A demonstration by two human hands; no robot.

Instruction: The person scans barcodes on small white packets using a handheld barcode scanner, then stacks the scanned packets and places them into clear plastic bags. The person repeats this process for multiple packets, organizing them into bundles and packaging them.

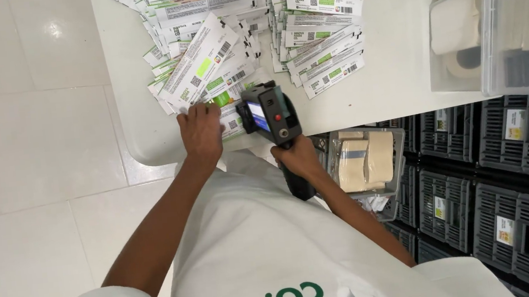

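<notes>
My right hand [296, 157] grips the handle of a black handheld printer gun [269, 115] with a small lit screen and a red button, its head held over the white table's near edge [146, 148]. My left hand [200, 130] lies flat, fingers spread, pressing on a white and green printed packet [223, 102] right beside the device. Behind it, many similar flat packets [202, 50] fan out in a loose heap. A second, tidier spread of packets [320, 25] lies to the right.
Clear plastic bins [500, 25] with rolls and white stock stand at the table's right end. Below it sit a clear box of beige tape rolls [364, 158] and stacked dark grey slotted crates [498, 189]. White tiled floor [28, 140] lies left.
</notes>
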